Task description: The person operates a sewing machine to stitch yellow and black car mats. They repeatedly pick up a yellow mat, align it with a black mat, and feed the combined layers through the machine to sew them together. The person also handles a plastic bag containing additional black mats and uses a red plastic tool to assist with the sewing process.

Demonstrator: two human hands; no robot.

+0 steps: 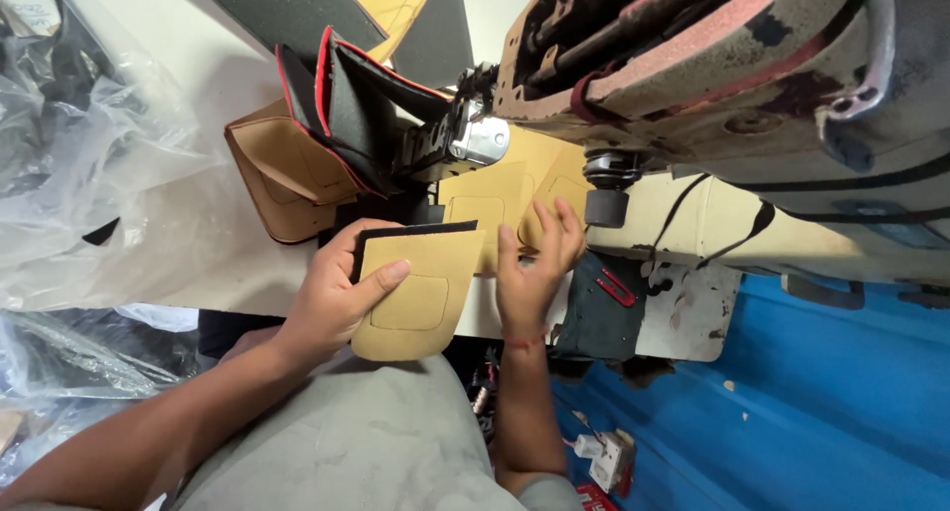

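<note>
The left hand (332, 298) grips a tan panel (416, 293) with a black top edge, thumb across its face, long axis pointing away toward the sewing machine (693, 66). The right hand (534, 264), fingers spread, presses flat tan pieces (495, 199) on the tabletop (198, 244) just beyond, below the presser foot (480, 140).

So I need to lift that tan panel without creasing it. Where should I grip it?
Probably the left edge, from the left, where the left hand already pinches the tan panel: it is flat and thin, and its lower end overhangs the table.
</note>
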